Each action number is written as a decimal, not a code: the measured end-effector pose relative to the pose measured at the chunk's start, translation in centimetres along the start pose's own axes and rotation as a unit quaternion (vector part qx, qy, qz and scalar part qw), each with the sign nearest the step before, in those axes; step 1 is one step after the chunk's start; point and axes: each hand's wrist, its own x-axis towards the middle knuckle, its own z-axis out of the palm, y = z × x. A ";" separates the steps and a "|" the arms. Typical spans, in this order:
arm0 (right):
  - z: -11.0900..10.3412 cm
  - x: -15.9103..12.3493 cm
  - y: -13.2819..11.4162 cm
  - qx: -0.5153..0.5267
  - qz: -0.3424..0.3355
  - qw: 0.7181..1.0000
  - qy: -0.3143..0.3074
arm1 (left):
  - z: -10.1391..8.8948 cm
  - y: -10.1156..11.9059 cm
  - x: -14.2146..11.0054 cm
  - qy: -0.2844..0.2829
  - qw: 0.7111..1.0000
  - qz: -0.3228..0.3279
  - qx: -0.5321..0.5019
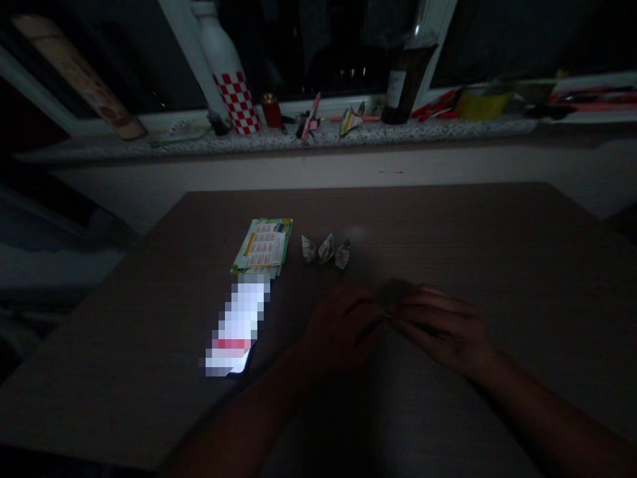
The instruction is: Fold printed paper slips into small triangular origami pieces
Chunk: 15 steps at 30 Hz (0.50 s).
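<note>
Bottle (225, 66): white above, red-and-white chequered below. Jar (271, 114): red, with a gold top. Sill (279, 142): speckled grey and white. Table (423, 226): brown, with a fine streaked grain. Sheets (263, 247): green borders, pale ground, red print. Folded papers (326, 249): mottled whitish, green and reddish. Phone (241, 325): bright white screen crossed by a red band.
</note>
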 end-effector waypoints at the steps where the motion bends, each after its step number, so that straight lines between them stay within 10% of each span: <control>1: 0.1 0.0 0.0 -0.002 -0.006 1.000 -0.003 | 0.1 0.1 0.0 -0.001 1.000 0.007 -0.003; 15: -0.2 0.4 -1.2 -0.014 -0.060 0.998 0.012 | -0.3 0.0 0.8 -0.031 0.999 0.026 -0.013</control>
